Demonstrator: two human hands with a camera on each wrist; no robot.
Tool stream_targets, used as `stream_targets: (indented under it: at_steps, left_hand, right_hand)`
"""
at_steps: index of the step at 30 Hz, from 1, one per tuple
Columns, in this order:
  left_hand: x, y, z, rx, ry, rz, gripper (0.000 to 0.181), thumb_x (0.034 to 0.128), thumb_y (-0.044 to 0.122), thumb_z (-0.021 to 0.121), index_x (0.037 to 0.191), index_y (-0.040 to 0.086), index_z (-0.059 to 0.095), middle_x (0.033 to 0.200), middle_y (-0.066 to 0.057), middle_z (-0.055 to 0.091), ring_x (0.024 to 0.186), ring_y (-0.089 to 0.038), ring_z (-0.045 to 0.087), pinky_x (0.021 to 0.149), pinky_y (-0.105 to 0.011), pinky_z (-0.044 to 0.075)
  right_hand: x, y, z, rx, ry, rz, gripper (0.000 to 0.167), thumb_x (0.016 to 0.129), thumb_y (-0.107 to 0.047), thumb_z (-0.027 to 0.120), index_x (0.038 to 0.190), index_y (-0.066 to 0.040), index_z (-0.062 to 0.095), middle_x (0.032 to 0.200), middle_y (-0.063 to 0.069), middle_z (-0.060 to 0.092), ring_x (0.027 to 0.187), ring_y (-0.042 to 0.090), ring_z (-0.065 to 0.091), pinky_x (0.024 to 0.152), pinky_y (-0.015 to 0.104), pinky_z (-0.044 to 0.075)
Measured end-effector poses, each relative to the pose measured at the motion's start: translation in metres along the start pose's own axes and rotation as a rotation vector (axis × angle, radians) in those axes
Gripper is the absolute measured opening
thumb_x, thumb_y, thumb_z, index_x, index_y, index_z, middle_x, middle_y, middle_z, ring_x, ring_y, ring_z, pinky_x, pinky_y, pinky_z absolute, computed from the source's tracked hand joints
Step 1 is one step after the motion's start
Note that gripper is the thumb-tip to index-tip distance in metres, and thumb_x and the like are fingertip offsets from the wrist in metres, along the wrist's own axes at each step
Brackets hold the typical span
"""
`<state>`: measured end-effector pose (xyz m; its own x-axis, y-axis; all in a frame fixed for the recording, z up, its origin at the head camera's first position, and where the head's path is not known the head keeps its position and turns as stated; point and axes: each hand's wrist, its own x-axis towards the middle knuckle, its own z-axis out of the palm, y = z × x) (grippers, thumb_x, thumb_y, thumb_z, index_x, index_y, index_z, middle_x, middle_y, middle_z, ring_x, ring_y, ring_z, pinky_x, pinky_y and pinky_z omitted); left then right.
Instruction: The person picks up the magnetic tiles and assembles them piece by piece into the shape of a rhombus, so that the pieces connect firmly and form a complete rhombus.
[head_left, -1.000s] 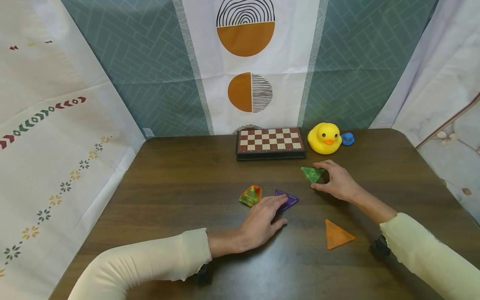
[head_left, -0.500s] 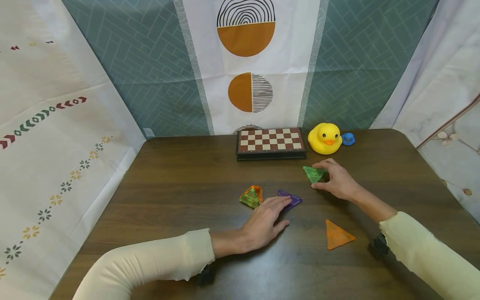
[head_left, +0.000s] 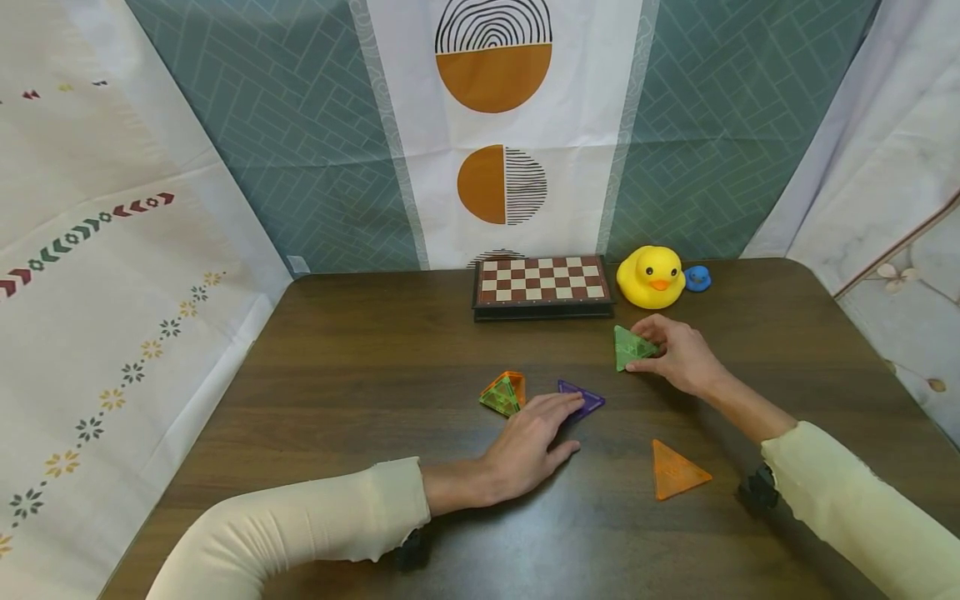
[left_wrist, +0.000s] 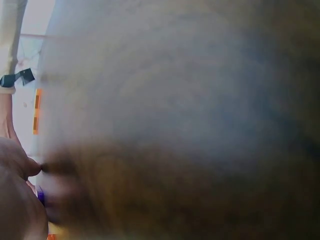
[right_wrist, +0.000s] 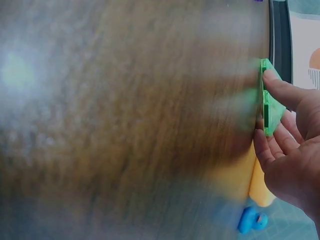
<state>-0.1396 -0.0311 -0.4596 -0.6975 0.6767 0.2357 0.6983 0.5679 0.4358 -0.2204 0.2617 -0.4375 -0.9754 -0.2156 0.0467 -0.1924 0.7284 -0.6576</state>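
My right hand [head_left: 684, 358] pinches a translucent green triangular magnetic tile [head_left: 627, 350] between thumb and fingers, low over the table, left of the palm. In the right wrist view the green tile [right_wrist: 266, 112] appears almost edge-on. Fingers extended, my left hand [head_left: 525, 450] touches a purple triangular tile [head_left: 593, 402], covering its left part. Just behind that hand sits a small raised shape of orange and yellow-green triangular tiles [head_left: 500, 395], partly hidden by the hand. An orange triangular tile [head_left: 677, 472] lies flat to the right, nearer the front.
A brown wooden table [head_left: 360, 350] bears everything. At its back are a chessboard box [head_left: 543, 287], a yellow rubber duck [head_left: 649, 277] and a small blue duck [head_left: 697, 278]. Patterned cloth [head_left: 315, 167] hangs behind.
The green tile has turned in my right hand and shifted slightly right. My left hand slid the purple tile a little to the right, then stayed almost still.
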Motion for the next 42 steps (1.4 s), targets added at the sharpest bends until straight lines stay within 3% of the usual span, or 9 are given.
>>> stream_targets:
  at_steps: [10, 16, 24, 28, 34, 39, 42]
  left_hand:
    - [0.0, -0.001, 0.0, 0.005, 0.001, 0.002, 0.059, 0.1021, 0.025, 0.076, 0.153, 0.004, 0.055, 0.157, -0.008, 0.055, 0.146, -0.02, 0.049, 0.118, -0.036, 0.041]
    - [0.0, -0.001, 0.0, 0.012, 0.013, 0.019, 0.057, 0.1016, 0.022, 0.076, 0.152, 0.003, 0.056, 0.156, -0.009, 0.056, 0.145, -0.02, 0.05, 0.118, -0.035, 0.041]
    - [0.001, -0.004, 0.0, 0.009, 0.025, 0.023, 0.046, 0.1022, 0.007, 0.071, 0.147, 0.005, 0.062, 0.154, -0.007, 0.058, 0.143, -0.02, 0.052, 0.117, -0.034, 0.042]
    - [0.002, -0.004, 0.0, 0.024, 0.033, 0.025, 0.044, 0.1015, 0.002, 0.07, 0.145, 0.006, 0.065, 0.153, -0.006, 0.06, 0.142, -0.019, 0.053, 0.116, -0.034, 0.044]
    - [0.003, -0.003, -0.001, 0.011, 0.037, 0.01, 0.043, 0.1012, 0.002, 0.07, 0.144, 0.005, 0.065, 0.151, -0.005, 0.061, 0.142, -0.019, 0.054, 0.116, -0.035, 0.044]
    - [0.001, -0.005, 0.0, 0.021, 0.06, 0.046, 0.047, 0.0997, 0.004, 0.072, 0.146, 0.005, 0.062, 0.152, -0.008, 0.06, 0.142, -0.022, 0.053, 0.117, -0.034, 0.043]
    - [-0.003, -0.003, -0.001, -0.001, 0.063, 0.032, 0.051, 0.0998, 0.007, 0.074, 0.149, 0.006, 0.059, 0.153, -0.008, 0.057, 0.142, -0.021, 0.053, 0.116, -0.035, 0.044]
  right_hand:
    - [-0.002, 0.0, -0.004, 0.042, 0.056, -0.004, 0.032, 0.095, -0.001, 0.079, 0.123, 0.006, 0.065, 0.116, 0.026, 0.07, 0.104, 0.043, 0.067, 0.097, 0.061, 0.054]
    - [-0.003, -0.001, -0.005, 0.017, 0.06, -0.004, 0.031, 0.098, -0.003, 0.077, 0.125, 0.008, 0.069, 0.114, 0.026, 0.074, 0.104, 0.044, 0.07, 0.093, 0.061, 0.056]
    - [-0.005, -0.006, -0.003, 0.039, 0.078, 0.01, 0.025, 0.099, -0.008, 0.077, 0.119, 0.005, 0.072, 0.11, 0.023, 0.077, 0.106, 0.044, 0.073, 0.089, 0.058, 0.058]
    - [-0.006, -0.011, -0.001, 0.049, 0.078, 0.024, 0.024, 0.099, -0.01, 0.078, 0.119, 0.003, 0.073, 0.11, 0.021, 0.077, 0.106, 0.043, 0.073, 0.085, 0.05, 0.06]
    - [-0.008, -0.016, 0.0, 0.077, 0.058, 0.028, 0.022, 0.098, -0.01, 0.078, 0.117, 0.001, 0.074, 0.111, 0.019, 0.077, 0.105, 0.039, 0.074, 0.076, 0.028, 0.058]
    - [-0.011, -0.021, 0.001, 0.084, 0.055, 0.001, 0.022, 0.097, -0.008, 0.079, 0.116, 0.001, 0.074, 0.109, 0.018, 0.078, 0.102, 0.036, 0.075, 0.076, 0.023, 0.057]
    - [-0.014, -0.024, 0.003, 0.089, 0.053, -0.019, 0.021, 0.096, -0.006, 0.079, 0.115, 0.0, 0.074, 0.108, 0.016, 0.078, 0.1, 0.034, 0.075, 0.076, 0.02, 0.055]
